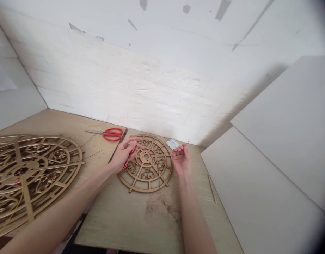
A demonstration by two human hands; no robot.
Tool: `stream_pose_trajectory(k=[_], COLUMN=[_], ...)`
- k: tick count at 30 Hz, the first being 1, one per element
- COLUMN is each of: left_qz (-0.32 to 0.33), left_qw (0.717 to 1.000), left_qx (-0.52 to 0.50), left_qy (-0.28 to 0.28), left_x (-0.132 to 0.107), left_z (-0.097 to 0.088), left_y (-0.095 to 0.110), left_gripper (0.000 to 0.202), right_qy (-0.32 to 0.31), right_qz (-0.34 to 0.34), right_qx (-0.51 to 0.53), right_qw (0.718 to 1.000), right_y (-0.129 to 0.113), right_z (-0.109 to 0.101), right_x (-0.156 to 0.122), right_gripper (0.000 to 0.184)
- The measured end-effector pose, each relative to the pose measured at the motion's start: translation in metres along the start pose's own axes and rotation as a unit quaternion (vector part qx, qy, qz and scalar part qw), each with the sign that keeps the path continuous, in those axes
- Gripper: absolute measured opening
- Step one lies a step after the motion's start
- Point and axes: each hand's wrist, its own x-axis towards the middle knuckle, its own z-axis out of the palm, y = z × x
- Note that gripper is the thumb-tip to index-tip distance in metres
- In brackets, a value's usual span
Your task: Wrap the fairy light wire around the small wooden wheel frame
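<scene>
My left hand (123, 152) is wrapped round a small red hand tool (128, 159), whose working end I cannot make out. It hovers over the left side of a round, gold-coloured openwork disc (148, 175) with spokes and scroll ornaments, lying flat on the table. Off the disc's right edge, my right hand (182, 158) is closed, with its fingertips pinching a thin black wire (166, 153). That wire runs leftward over the disc toward its hub, and its tip sticks up past the fingers. Another dark wire (159, 178) hangs across the disc's lower right.
Red-handled scissors (112, 134) lie behind my left hand. Larger gold openwork discs (29, 203) with loose wires are stacked at left. A small silvery packet (172, 143) sits near the wall. White panels (247, 183) border the wooden table (125, 222) at right, beside a thin stick (212, 189).
</scene>
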Motion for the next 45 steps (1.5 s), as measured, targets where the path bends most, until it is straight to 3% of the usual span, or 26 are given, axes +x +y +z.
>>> stream_pose_trajectory(k=[7,15,22,26,30,34,45], left_qz=[-0.018,-0.057,-0.079,-0.057,-0.001,0.049,0.073], left_qw=[0.999,0.994,0.993,0.996,0.994,0.99,0.985], left_qx=[-0.05,-0.078,-0.063,-0.02,0.069,0.1,0.123], left_qy=[0.013,-0.043,-0.062,-0.066,-0.087,-0.086,-0.091], left_x=[-0.001,-0.009,-0.01,-0.012,-0.016,-0.018,-0.021], left_z=[0.005,0.007,0.01,0.013,0.015,0.019,0.021], left_y=[0.003,0.008,0.003,0.0,-0.003,-0.005,-0.002], left_gripper=[0.027,0.041,0.031,0.031,0.027,0.028,0.032], right_qy=[-0.019,-0.011,-0.043,-0.053,-0.122,-0.192,-0.218], right_qz=[-0.031,-0.068,-0.048,-0.029,-0.016,-0.018,-0.049], right_qx=[-0.038,-0.069,-0.113,-0.194,-0.296,-0.324,-0.349], right_qw=[0.999,0.995,0.991,0.979,0.947,0.926,0.91], right_y=[0.004,-0.005,0.008,0.025,0.037,0.04,0.037], right_z=[-0.006,-0.012,0.009,0.027,0.041,0.048,0.046], right_x=[0.005,0.006,-0.006,-0.023,-0.042,-0.051,-0.053], right_gripper=[0.017,0.017,0.025,0.027,0.019,0.013,0.009])
